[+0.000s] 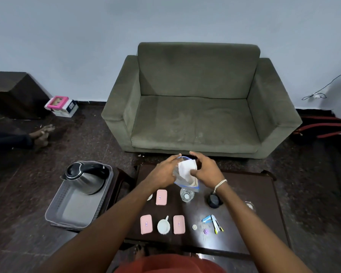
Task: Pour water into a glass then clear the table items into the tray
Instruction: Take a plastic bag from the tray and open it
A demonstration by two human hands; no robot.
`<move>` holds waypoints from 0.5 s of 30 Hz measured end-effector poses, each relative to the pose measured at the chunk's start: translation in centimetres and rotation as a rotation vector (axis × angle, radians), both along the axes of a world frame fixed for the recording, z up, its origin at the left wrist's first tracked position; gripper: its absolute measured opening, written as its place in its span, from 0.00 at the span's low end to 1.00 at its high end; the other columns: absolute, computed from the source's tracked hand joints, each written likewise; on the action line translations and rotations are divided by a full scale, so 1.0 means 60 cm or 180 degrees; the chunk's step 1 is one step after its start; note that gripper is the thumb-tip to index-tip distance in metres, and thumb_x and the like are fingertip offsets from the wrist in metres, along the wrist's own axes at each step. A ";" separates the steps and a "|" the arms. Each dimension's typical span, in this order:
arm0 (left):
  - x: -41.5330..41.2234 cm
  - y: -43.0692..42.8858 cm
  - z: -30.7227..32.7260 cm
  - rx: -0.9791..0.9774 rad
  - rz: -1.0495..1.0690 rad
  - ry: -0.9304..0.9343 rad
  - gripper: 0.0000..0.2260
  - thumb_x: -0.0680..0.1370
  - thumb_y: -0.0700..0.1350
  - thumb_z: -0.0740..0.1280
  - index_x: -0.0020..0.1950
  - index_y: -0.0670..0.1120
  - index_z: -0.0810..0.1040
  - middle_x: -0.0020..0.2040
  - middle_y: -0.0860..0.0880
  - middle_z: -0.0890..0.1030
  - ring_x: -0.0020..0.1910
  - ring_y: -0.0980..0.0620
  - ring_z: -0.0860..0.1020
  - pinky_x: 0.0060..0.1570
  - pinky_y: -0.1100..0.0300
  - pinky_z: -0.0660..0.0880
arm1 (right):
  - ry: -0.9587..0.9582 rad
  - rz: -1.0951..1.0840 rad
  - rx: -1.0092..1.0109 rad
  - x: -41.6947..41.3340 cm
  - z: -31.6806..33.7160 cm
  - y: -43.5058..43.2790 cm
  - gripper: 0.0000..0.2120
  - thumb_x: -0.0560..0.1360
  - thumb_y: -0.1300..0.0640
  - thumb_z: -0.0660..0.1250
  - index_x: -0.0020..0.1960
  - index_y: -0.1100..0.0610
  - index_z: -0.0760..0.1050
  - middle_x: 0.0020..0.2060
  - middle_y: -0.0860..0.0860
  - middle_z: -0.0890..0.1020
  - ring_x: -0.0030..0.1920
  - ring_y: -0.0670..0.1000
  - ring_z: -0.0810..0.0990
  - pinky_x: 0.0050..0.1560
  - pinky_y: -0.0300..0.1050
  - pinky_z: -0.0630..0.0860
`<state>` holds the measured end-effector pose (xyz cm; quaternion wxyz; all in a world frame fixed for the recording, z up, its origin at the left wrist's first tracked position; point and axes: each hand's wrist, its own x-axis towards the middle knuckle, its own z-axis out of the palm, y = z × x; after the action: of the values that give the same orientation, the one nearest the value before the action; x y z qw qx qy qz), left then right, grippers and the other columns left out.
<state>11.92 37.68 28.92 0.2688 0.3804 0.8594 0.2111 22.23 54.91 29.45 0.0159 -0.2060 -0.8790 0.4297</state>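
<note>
bag: clear zip bag (186, 181) with white paper inside, held up at frame centre over the far middle of the table (244, 213), just above the glass (187, 195)
left hand (163, 172): fingers (173, 159) curled on the bag's left edge, near the mouth
right hand (205, 168): fingers curled round the bag's right side, thumb on the white paper
handling: probably light, floppy, slick film. It won't hold shape, and the paper could slide out if the mouth tips. Best taken by the top edge, mouth up
glass: looks to have water in it. Fragile and easy to knock, so it's the main hazard under the bag
tray (53, 209): grey, lower left of frame, beside the table. Steel kettle (85, 178) sits at its far end, so aim for the near end
clutter: three pink cases (161, 197), white cup (163, 226), black round object (214, 200), pens (216, 224) and two small caps (194, 227), all lower centre
path: leftward to the tray passes over a pink case. Nothing tall in the way
background: green sofa (195, 99), upper centre
</note>
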 end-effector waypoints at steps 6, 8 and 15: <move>0.000 0.020 -0.017 -0.0029 -0.0085 0.0045 0.35 0.71 0.34 0.65 0.79 0.50 0.67 0.82 0.58 0.61 0.76 0.51 0.69 0.71 0.48 0.72 | -0.0243 -0.0295 -0.0364 0.020 0.022 0.076 0.10 0.67 0.64 0.70 0.29 0.54 0.78 0.21 0.44 0.73 0.23 0.41 0.70 0.25 0.34 0.66; 0.001 0.030 -0.026 -0.0045 -0.0112 0.0051 0.35 0.72 0.34 0.64 0.79 0.50 0.67 0.82 0.58 0.61 0.76 0.51 0.69 0.71 0.48 0.71 | -0.0267 -0.0532 -0.0759 0.034 0.011 0.100 0.06 0.70 0.66 0.70 0.34 0.61 0.80 0.24 0.47 0.78 0.25 0.47 0.74 0.25 0.37 0.71; 0.014 0.053 -0.102 -0.0088 -0.0176 -0.0013 0.34 0.72 0.33 0.64 0.79 0.49 0.68 0.82 0.57 0.61 0.74 0.51 0.72 0.69 0.56 0.71 | -0.0551 -0.0934 -0.1059 0.117 -0.087 0.180 0.06 0.72 0.70 0.72 0.48 0.64 0.84 0.32 0.54 0.82 0.23 0.43 0.77 0.23 0.36 0.73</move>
<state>12.74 40.88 22.83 0.2815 0.3998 0.8508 0.1926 29.24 65.71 24.21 -0.0314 -0.3673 -0.7549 0.5425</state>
